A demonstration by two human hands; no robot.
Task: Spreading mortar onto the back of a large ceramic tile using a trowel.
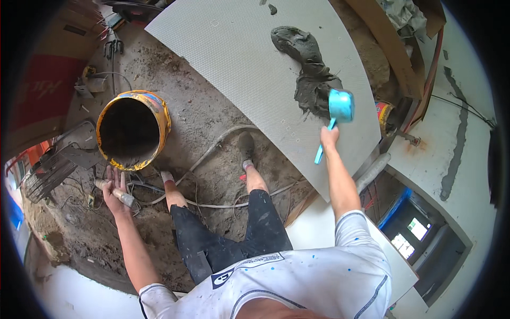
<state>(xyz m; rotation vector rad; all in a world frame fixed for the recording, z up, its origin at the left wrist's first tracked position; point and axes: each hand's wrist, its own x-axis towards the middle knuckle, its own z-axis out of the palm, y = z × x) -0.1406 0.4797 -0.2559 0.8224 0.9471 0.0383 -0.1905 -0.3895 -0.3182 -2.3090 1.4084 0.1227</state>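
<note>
- Hands are well apart, btw
- Right hand (329, 137) is wrapped round the handle of a light blue dipper (341, 105), its cup right by the gray mortar (313, 87) on a big pale board (228, 64)
- Left hand (114, 205) has fingers spread, pale tool handle (124, 198) across it, can't tell how firmly gripped
- Yellow-rimmed bucket (164, 119) sits near that hand

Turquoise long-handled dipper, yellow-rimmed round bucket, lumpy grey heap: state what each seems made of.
Dipper: probably plastic, glossy, from its bright highlights and even colour. Bucket: likely plastic, scuffed and smeared, with a thick moulded-looking rim. Heap: perhaps wet mortar, given its damp sheen and soft folds.
</note>
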